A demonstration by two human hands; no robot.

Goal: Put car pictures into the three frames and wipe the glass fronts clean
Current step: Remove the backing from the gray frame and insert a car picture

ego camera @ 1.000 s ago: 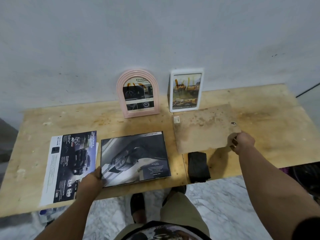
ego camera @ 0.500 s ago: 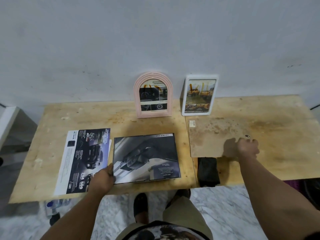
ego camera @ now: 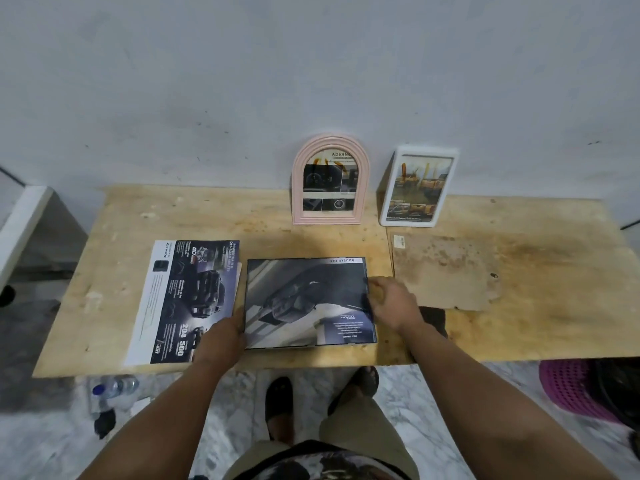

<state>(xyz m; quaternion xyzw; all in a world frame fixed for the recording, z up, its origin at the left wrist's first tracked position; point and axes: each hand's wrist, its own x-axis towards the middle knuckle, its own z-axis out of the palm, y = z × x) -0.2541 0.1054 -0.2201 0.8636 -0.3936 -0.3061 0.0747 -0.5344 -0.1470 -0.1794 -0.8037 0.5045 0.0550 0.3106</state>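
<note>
Left hand (ego camera: 221, 336) grip clamped on black frame (ego camera: 308, 303) left edge; right hand (ego camera: 393, 301) at right edge, grip apparently curled on it.

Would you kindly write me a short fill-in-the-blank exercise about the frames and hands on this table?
1. The arched frame leaning against the wall is coloured ____.
2. The white frame stands to the ____ of the arched one.
3. Both the left hand and the right hand are at the sides of the ____ frame, which lies flat.
4. The brochure lies beside that frame, on its ____ side.

Missing words: pink; right; black; left
</note>
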